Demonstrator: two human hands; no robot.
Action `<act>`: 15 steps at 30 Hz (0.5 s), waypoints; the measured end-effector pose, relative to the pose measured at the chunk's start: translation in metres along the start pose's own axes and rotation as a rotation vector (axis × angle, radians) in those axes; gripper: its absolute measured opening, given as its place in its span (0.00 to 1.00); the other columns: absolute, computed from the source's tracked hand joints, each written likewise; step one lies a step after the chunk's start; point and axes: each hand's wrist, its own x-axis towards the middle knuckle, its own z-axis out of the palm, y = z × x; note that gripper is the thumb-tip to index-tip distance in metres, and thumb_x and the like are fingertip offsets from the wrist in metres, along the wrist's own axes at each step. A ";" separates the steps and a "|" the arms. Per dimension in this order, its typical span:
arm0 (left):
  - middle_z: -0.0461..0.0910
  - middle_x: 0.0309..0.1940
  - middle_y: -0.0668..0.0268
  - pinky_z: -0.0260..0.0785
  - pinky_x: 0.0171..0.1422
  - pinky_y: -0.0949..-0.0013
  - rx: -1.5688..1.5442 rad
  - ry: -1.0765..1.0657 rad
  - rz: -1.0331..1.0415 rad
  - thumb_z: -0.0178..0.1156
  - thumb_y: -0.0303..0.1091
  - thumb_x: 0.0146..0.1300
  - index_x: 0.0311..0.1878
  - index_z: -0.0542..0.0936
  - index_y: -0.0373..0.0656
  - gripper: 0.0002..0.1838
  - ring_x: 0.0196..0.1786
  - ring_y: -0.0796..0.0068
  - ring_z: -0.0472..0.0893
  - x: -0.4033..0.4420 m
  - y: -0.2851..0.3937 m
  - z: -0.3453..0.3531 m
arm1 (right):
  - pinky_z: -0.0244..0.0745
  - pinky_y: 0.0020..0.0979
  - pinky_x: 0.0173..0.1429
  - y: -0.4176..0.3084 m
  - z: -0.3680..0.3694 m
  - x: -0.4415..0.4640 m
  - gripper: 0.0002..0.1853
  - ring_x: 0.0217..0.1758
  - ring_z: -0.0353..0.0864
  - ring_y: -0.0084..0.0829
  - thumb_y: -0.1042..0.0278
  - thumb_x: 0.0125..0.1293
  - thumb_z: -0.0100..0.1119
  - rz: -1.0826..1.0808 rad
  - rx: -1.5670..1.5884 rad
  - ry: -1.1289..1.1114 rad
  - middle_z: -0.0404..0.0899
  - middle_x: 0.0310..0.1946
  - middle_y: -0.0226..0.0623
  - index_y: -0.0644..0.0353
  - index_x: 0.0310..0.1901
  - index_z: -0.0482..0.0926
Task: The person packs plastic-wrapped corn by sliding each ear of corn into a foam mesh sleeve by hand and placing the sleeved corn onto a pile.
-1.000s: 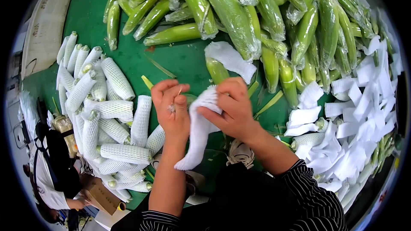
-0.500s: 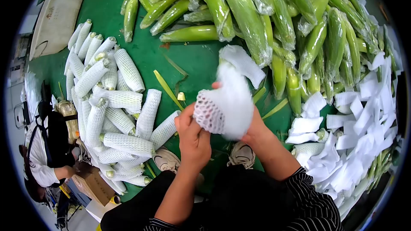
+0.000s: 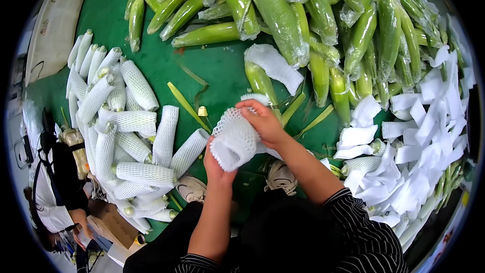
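A white foam net sleeve (image 3: 235, 139) is held between my two hands over the green surface, its mouth spread toward me. My left hand (image 3: 218, 164) grips its lower left side, with the fingers partly hidden behind the net. On its upper right side, my right hand (image 3: 263, 124) has its fingers closed round the edge. Whether anything is inside the sleeve cannot be seen. Just beyond my right hand lies a green, film-wrapped ear of corn (image 3: 260, 82), with another white sleeve (image 3: 275, 65) across its upper end.
Netted ears (image 3: 146, 173) are piled at the left, film-wrapped green corn (image 3: 273, 10) at the top. Loose white sleeves (image 3: 419, 162) form a heap at the right. Leaf strips (image 3: 188, 105) lie mid-surface. Another person (image 3: 55, 197) is at the lower left beside a cardboard box (image 3: 113, 224).
The sleeve went from a narrow, hanging shape to a widened one with its mouth open. My right hand came up from behind it to its upper edge. The whole view shifted slightly.
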 end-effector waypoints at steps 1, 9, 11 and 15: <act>0.72 0.68 0.53 0.65 0.74 0.49 0.064 0.168 0.006 0.42 0.42 0.77 0.70 0.68 0.38 0.25 0.68 0.52 0.73 0.006 -0.001 -0.009 | 0.77 0.28 0.55 0.019 -0.008 0.009 0.13 0.50 0.81 0.23 0.63 0.79 0.51 -0.035 -0.077 0.013 0.81 0.48 0.34 0.58 0.58 0.75; 0.75 0.61 0.60 0.63 0.72 0.58 0.717 0.437 0.416 0.47 0.47 0.76 0.69 0.70 0.45 0.24 0.65 0.63 0.74 0.007 0.002 -0.104 | 0.70 0.33 0.66 0.010 0.102 0.008 0.22 0.58 0.76 0.29 0.50 0.79 0.49 0.267 0.039 -0.014 0.80 0.52 0.38 0.60 0.61 0.75; 0.74 0.63 0.56 0.62 0.72 0.56 0.950 0.353 0.335 0.50 0.41 0.74 0.69 0.70 0.44 0.24 0.65 0.60 0.73 -0.008 0.002 -0.126 | 0.67 0.36 0.69 -0.012 0.141 0.001 0.24 0.63 0.74 0.31 0.48 0.76 0.54 -0.008 -0.298 -0.360 0.78 0.57 0.43 0.60 0.62 0.75; 0.71 0.63 0.50 0.63 0.70 0.53 2.083 0.014 0.526 0.62 0.32 0.64 0.69 0.70 0.39 0.30 0.62 0.54 0.73 0.015 -0.024 -0.010 | 0.76 0.34 0.59 -0.066 0.068 0.030 0.22 0.55 0.79 0.33 0.57 0.70 0.63 -0.470 -0.889 -0.092 0.79 0.52 0.44 0.61 0.59 0.76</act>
